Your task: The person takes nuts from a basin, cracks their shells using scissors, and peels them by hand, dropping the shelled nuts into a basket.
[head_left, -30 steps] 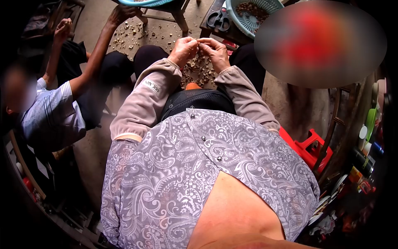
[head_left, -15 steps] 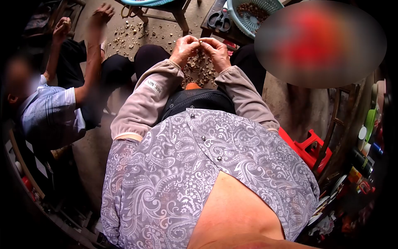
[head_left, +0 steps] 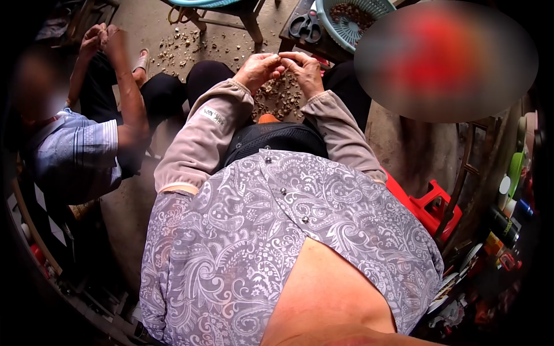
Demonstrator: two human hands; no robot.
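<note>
My left hand [head_left: 258,71] and my right hand [head_left: 304,71] meet above my lap, fingertips touching. Fingers on both are curled into a pinch. Whatever sits between them is too small and too covered to make out. Below the hands, many small tan and brown shell-like bits [head_left: 278,95] lie between my knees. Beyond my right hand, a pair of scissors [head_left: 306,27] with dark handles rests on a dark wooden stool or low table. Next to it stands a light-blue plastic basket [head_left: 330,32] holding small brown pieces [head_left: 353,15].
More bits litter the concrete floor [head_left: 173,51] ahead. At the left a co-worker [head_left: 81,147] sits with both hands [head_left: 101,39] together. A second stool [head_left: 249,26] bears a blue container [head_left: 205,2]. A red plastic stool [head_left: 433,205] is at my right; a blurred patch hides the upper right.
My hands have shifted slightly, and the pale speck seen between my fingertips earlier no longer shows. The co-worker's hands have come together from apart.
</note>
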